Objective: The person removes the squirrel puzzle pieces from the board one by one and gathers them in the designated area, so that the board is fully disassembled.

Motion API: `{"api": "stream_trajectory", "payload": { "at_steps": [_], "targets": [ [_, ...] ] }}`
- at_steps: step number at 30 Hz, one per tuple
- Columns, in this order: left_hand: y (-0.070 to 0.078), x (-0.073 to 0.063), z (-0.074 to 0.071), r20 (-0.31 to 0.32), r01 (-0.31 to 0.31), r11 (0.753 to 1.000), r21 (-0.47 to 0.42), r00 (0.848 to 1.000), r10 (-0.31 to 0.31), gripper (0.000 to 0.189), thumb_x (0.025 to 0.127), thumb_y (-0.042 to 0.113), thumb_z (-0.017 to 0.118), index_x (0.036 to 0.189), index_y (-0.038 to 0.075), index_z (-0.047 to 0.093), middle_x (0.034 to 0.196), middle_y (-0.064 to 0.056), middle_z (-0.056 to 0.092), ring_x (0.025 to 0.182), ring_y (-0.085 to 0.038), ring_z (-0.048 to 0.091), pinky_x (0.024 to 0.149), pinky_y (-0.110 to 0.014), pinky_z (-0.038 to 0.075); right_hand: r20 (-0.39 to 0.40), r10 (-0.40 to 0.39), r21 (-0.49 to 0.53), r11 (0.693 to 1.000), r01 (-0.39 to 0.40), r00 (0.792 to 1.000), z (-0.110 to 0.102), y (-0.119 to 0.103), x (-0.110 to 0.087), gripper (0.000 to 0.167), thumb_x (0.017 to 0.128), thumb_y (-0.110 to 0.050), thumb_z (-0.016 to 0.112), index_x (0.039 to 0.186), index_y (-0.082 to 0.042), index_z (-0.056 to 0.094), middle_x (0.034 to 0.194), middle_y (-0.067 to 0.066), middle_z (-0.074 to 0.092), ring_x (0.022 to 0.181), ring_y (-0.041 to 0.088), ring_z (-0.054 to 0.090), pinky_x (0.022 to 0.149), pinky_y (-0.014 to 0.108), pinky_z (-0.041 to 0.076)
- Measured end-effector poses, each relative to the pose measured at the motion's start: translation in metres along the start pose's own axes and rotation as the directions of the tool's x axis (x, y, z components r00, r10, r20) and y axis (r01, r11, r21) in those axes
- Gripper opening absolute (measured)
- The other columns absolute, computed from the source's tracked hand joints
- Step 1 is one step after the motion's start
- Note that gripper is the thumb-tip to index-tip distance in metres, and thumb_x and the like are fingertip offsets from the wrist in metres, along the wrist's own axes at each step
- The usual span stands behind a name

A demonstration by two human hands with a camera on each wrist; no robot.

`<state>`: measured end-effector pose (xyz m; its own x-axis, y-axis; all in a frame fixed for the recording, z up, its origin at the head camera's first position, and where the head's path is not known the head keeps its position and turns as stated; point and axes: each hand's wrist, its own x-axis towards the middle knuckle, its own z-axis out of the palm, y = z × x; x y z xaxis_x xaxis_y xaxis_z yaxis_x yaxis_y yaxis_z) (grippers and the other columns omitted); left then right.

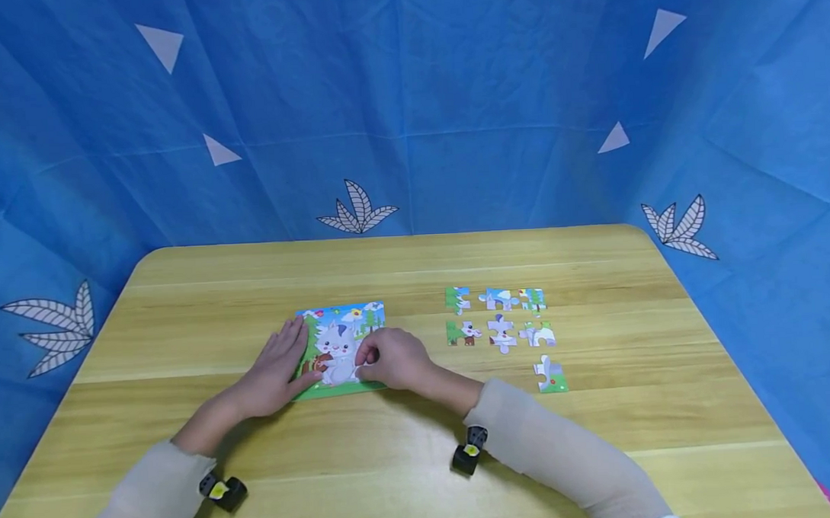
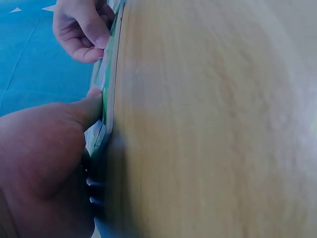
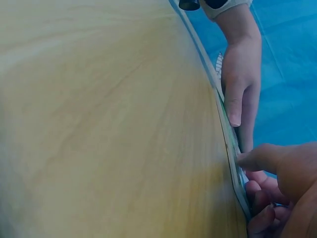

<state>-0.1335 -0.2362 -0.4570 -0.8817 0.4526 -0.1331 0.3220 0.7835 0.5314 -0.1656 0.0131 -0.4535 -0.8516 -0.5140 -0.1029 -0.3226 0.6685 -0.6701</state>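
Note:
In the head view a picture puzzle board (image 1: 330,393) with a grey-white kitten lies left of the table's middle. My left hand (image 1: 276,370) rests on its left side, fingers straight, the thumb along its lower left. In the left wrist view that thumb (image 2: 91,106) presses on the board. My right hand (image 1: 394,359) is over the board's right side, fingers curled, thumb and index finger pinching at a puzzle piece beside the kitten's body. The piece is mostly hidden by the fingers. In the right wrist view the curled right hand (image 3: 292,183) is at the board's edge.
Right of the board lie several loose puzzle pieces in rows, among them a blue-sky piece (image 1: 500,299), a kitten piece (image 1: 502,334) and a corner piece (image 1: 553,376) with green. The wooden table (image 1: 367,474) is backed by a blue curtain (image 1: 409,99).

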Motion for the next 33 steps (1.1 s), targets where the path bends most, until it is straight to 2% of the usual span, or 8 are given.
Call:
{"api": "stream_trajectory", "payload": {
  "at_steps": [5,12,15,21,27,33],
  "targets": [
    [-0.0002,0.0008,0.0003,-0.007,-0.006,1.0,-0.02,1.0,0.006,0.084,0.104,0.031,0.06,0.155,-0.017,0.013,0.164,-0.034,0.0,0.151,-0.052,-0.001,0.119,-0.064,0.002,0.009,-0.007,0.042,0.999,0.007,1.0,-0.0014,0.0004,0.0,0.012,0.083,-0.018,0.083,0.078,-0.022,0.073,0.072,-0.014,0.061,0.07,0.003,0.055,0.067,0.024,0.044],
    [-0.0013,0.0015,0.0015,0.01,0.016,1.0,-0.027,1.0,-0.016,0.085,0.104,0.032,0.059,0.156,-0.016,0.011,0.165,-0.032,-0.003,0.152,-0.05,-0.004,0.12,-0.062,-0.001,0.029,-0.006,0.102,0.995,0.004,1.0,-0.0038,0.0013,0.0016,0.011,0.083,-0.015,0.084,0.082,-0.019,0.073,0.072,-0.013,0.064,0.068,0.003,0.058,0.072,0.024,0.047],
    [-0.0005,0.0009,0.001,-0.002,0.008,0.999,-0.041,1.0,-0.008,0.085,0.104,0.03,0.06,0.155,-0.017,0.012,0.164,-0.033,-0.003,0.151,-0.051,-0.003,0.12,-0.063,-0.002,0.043,0.006,0.171,0.985,-0.014,0.999,-0.0035,0.0033,0.003,0.011,0.084,-0.012,0.083,0.089,-0.015,0.074,0.072,-0.012,0.065,0.065,0.004,0.058,0.071,0.023,0.047],
    [-0.0004,0.0006,0.0018,-0.021,-0.019,0.998,-0.068,1.0,0.018,0.084,0.102,0.027,0.062,0.154,-0.018,0.013,0.163,-0.036,-0.001,0.15,-0.053,-0.003,0.119,-0.065,-0.002,0.071,0.012,0.299,0.954,-0.033,0.997,-0.0035,0.0071,0.0053,0.022,0.087,-0.009,0.081,0.107,-0.01,0.074,0.072,-0.007,0.067,0.06,0.007,0.057,0.063,0.022,0.044],
    [-0.0001,0.0008,0.0024,-0.019,-0.015,0.998,-0.06,1.0,0.014,0.084,0.103,0.028,0.061,0.154,-0.018,0.012,0.163,-0.036,-0.002,0.15,-0.053,-0.003,0.118,-0.065,-0.002,0.086,-0.001,0.369,0.929,-0.031,0.996,-0.0034,0.0068,0.0053,0.017,0.089,-0.006,0.077,0.105,-0.011,0.075,0.075,-0.003,0.065,0.063,0.009,0.054,0.059,0.022,0.043],
    [0.0009,0.001,0.0011,-0.001,0.003,0.999,-0.049,1.0,-0.003,0.084,0.104,0.029,0.06,0.155,-0.016,0.01,0.164,-0.034,-0.003,0.151,-0.052,-0.004,0.119,-0.065,-0.003,0.083,0.001,0.393,0.919,-0.034,0.997,-0.004,0.0051,0.0039,0.017,0.092,-0.001,0.071,0.105,-0.012,0.074,0.077,-0.002,0.064,0.059,0.01,0.05,0.053,0.021,0.04]
  ]
}}
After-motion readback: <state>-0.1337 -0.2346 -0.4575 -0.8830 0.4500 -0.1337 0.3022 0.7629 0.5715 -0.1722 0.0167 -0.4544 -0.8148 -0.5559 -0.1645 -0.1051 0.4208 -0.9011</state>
